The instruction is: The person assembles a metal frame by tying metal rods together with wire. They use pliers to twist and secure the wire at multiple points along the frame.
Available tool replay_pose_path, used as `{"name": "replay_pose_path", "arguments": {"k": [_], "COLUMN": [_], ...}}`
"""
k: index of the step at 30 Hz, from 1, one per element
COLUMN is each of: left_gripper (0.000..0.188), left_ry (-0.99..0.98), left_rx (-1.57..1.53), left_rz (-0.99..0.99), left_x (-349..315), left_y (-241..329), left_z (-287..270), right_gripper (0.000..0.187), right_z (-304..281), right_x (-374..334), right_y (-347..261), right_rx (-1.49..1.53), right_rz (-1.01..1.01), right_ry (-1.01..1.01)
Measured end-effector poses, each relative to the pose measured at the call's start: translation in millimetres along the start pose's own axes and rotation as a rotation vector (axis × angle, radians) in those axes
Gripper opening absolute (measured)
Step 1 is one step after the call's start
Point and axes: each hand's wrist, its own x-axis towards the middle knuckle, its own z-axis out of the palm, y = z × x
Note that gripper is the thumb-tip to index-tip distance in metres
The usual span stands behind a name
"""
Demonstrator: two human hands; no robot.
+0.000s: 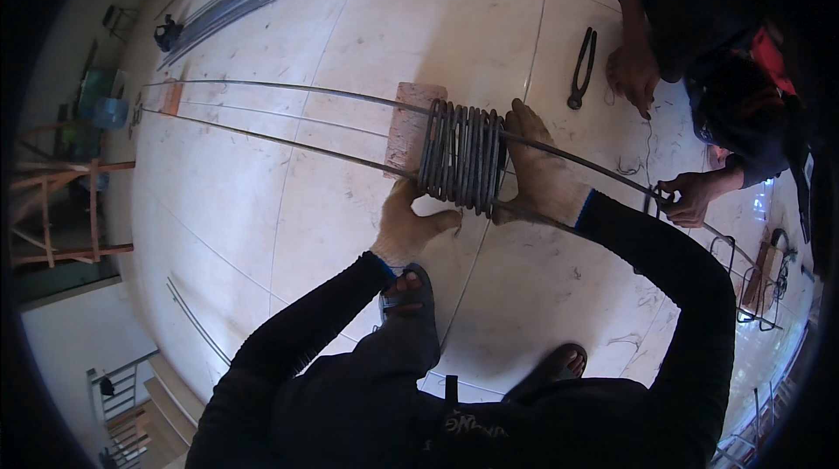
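Between the two grips sits a bunch of dark metal loops [463, 157], packed closely around a pair of long rods. The person's right grip [533, 167] is unclenched, its fingers stretched upward and its palm side against the right end of the bunch. The left grip [411, 220] lies at the bunch's lower left corner, thumb standing away from the fingers; the fingertips are partly hidden, so whether it grasps anything cannot be told.

Left of the bunch, above the left grip, a reddish block [405, 132] lies by the upper rod [350, 97] and the lower rod [297, 147]. Beyond the right grip, a co-worker's hand [688, 198] is at the upper rod, with a few wire loops [724, 249] farther right.

As far as can be judged, the threading of the bunch is done, and some loops on the far right seem already set apart. The main bunch is not yet spread out, and no ties are discernible on it. Pincers [583, 67] lie on the floor [350, 207], up and right of the right grip.
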Motion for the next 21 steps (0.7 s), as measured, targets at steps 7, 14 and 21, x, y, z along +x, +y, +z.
{"name": "replay_pose_path", "arguments": {"k": [7, 14, 21], "left_gripper": [0.055, 0.031, 0.028], "left_ry": [-0.229, -0.076, 0.249], "left_rx": [-0.085, -0.113, 0.02], "left_rz": [-0.046, 0.053, 0.154], "left_x": [22, 20, 28], "left_y": [9, -28, -77], "left_z": [-4, -22, -61], "right_gripper": [0.144, 0.144, 0.139], "right_z": [-16, -22, -20], "right_x": [1, 4, 8], "right_y": [-7, -6, -6], "right_rx": [0.075, 0.083, 0.06], "right_rz": [0.027, 0.083, 0.044], "right_ry": [-0.056, -0.117, -0.081]}}
